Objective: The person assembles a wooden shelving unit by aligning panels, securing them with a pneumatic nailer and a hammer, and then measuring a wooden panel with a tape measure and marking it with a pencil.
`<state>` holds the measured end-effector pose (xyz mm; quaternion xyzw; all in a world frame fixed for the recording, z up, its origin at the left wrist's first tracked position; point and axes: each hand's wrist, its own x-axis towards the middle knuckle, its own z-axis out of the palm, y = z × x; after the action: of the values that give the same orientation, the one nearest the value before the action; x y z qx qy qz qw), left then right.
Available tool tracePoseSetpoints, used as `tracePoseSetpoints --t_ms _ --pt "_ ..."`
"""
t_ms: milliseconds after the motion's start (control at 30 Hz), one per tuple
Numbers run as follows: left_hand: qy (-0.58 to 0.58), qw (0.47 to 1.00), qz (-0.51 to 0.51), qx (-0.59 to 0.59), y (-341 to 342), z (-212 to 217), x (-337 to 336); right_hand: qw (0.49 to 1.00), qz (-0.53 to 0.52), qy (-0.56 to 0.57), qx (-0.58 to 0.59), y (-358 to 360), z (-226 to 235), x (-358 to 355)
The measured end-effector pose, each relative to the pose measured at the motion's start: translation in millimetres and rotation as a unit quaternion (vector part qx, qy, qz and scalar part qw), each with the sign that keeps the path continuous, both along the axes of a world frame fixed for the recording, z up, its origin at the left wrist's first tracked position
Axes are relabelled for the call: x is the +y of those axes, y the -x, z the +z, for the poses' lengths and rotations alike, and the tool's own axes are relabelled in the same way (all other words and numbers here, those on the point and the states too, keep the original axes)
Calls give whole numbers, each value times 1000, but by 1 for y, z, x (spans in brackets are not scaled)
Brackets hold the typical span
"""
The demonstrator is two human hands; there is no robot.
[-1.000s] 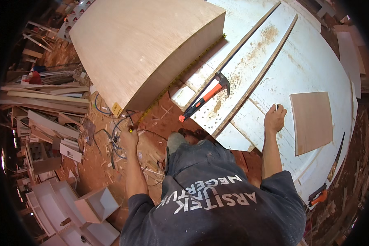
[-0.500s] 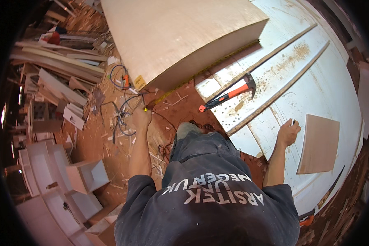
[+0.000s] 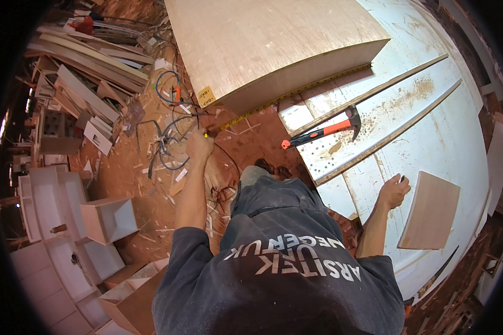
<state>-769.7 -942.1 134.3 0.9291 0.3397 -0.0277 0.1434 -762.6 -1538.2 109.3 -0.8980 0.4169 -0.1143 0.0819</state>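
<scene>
My left hand (image 3: 199, 146) is closed around a tape measure, whose case is mostly hidden; a bit of bright yellow shows at the fingers. Its yellow blade (image 3: 274, 103) runs out to the right along the lower edge of a large plywood box (image 3: 279, 42). My right hand (image 3: 394, 192) hovers at the white work surface, fingers pinched on a small dark stick-like thing (image 3: 401, 178), too small to name surely. Just right of that hand lies a flat plywood piece (image 3: 430, 211). A claw hammer (image 3: 324, 131) with an orange and black handle rests between two wooden strips.
The white work surface (image 3: 369, 167) carries long wooden strips (image 3: 391, 131) and sawdust. Cables (image 3: 167, 142) tangle on the littered floor beside my left hand. Scrap boards (image 3: 89, 61) pile up at the far left. White-lined cabinets (image 3: 56, 223) stand at the near left.
The view has shifted, so the box and hammer sit a little further right and lower in the picture. Both hands keep their grips; the tape blade still lies along the box.
</scene>
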Motion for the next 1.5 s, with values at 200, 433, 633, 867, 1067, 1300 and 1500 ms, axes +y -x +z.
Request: tracePoseSetpoints --t_ms 200,433,633,867,1067,1300,1500 --pt "6 1000 -13 4 -1 -5 4 1000 0 4 3 0 1 1" --pt "19 1000 -5 14 -10 -5 -1 1000 -3 9 3 0 0 0" --pt "26 1000 -4 -15 -15 -2 -13 1000 1 8 -3 1 0 1" --pt "28 999 -7 -29 -16 2 -16 1000 -4 1 4 2 4 3" --pt "32 998 0 -50 -17 3 -20 1000 -3 -1 4 2 5 4" --pt "37 999 -6 -39 -23 -5 -17 1000 -1 2 11 2 4 3" --pt "48 999 -7 -13 -24 0 -19 1000 4 6 1 2 2 2"
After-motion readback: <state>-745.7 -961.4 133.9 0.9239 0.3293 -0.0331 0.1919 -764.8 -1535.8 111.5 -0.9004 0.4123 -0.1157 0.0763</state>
